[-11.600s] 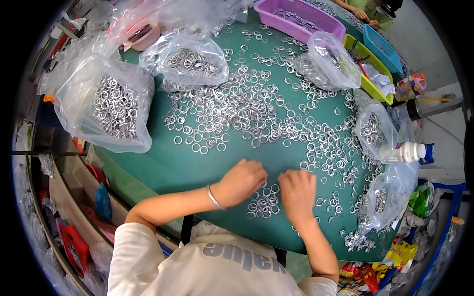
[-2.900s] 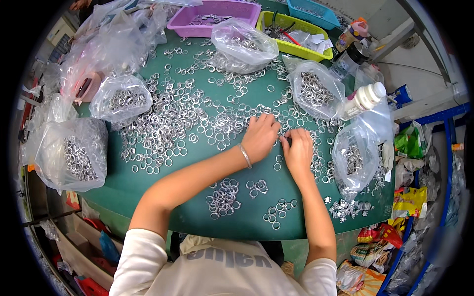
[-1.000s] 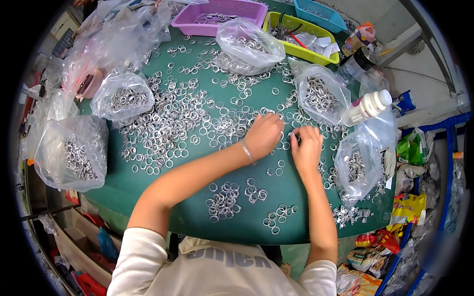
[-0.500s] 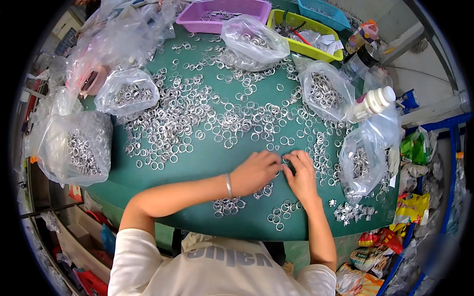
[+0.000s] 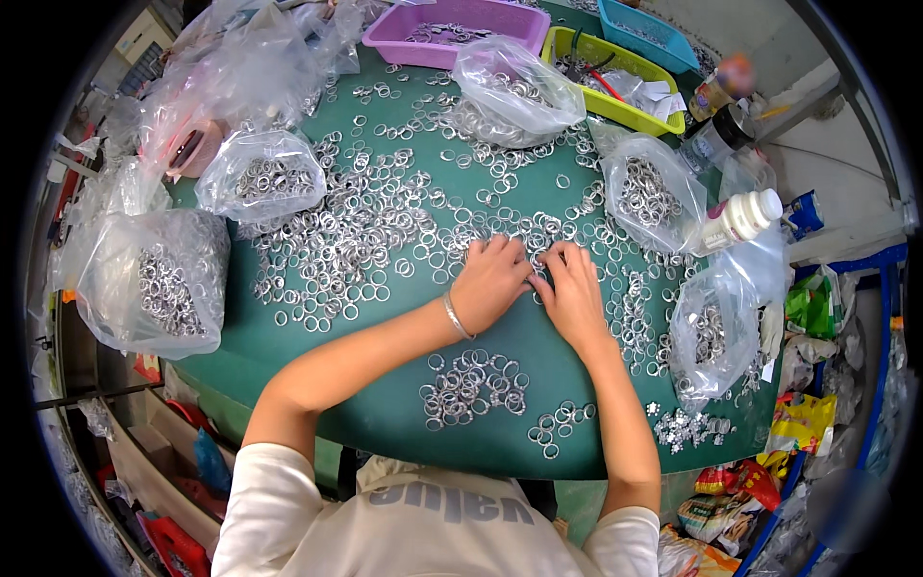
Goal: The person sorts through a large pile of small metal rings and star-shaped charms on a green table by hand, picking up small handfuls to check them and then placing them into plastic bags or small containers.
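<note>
Silvery metal rings lie loose across the green table [image 5: 361,370]. My left hand [image 5: 490,284], with a bracelet on its wrist, reaches to the near edge of the middle ring pile [image 5: 452,236], fingers curled down and pressed together. Close against it, my right hand [image 5: 574,293] bends its fingers and thumb inward at the same pile. Whatever lies between the fingertips of either hand is hidden or too small to make out. Nearer my body sit a ring cluster [image 5: 473,389] and a smaller ring group [image 5: 560,426]. To their right is a heap of small silvery pieces [image 5: 687,428].
Clear bags of rings stand at left [image 5: 168,288], upper left [image 5: 269,178], back [image 5: 514,91] and right [image 5: 649,192]. Behind are purple [image 5: 385,43], yellow-green [image 5: 615,106] and blue trays [image 5: 649,43]. A white bottle [image 5: 740,221] and a dark-lidded jar [image 5: 716,135] line the right side.
Both hands have moved farther from my body, up to the middle pile. The ring cluster that my left forearm and hand partly covered now shows in full. The view has shifted slightly.
</note>
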Motion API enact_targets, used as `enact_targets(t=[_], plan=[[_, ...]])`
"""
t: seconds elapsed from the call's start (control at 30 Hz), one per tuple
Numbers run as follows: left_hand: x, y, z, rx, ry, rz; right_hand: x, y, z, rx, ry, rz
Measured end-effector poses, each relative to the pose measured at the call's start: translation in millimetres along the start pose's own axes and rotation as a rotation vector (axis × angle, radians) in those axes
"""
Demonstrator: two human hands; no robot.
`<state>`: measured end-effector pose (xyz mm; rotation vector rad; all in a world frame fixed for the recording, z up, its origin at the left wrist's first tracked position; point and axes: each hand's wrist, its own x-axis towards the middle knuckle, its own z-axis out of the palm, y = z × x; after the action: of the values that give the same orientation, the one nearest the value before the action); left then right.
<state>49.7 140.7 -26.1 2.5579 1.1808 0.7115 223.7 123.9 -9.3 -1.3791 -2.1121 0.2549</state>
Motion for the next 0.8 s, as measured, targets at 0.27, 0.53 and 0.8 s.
enact_targets(t=[0.27, 0.53, 0.8], plan=[[-19.7, -19.8, -19.4, 0.267, 0.023, -0.028, -8.7, 27.0, -21.0, -0.014, 0.04, 0.179], [-2.5, -12.1, -8.6, 0.191, 0.053, -0.102, -6.2, 9.2, -12.3, -0.125, 0.036, 0.137], [9.3, -15.2, -8.6, 0.086, 0.15, -0.034, -47.3, -47.8, -10.2, 0.328, -0.327, 0.13]])
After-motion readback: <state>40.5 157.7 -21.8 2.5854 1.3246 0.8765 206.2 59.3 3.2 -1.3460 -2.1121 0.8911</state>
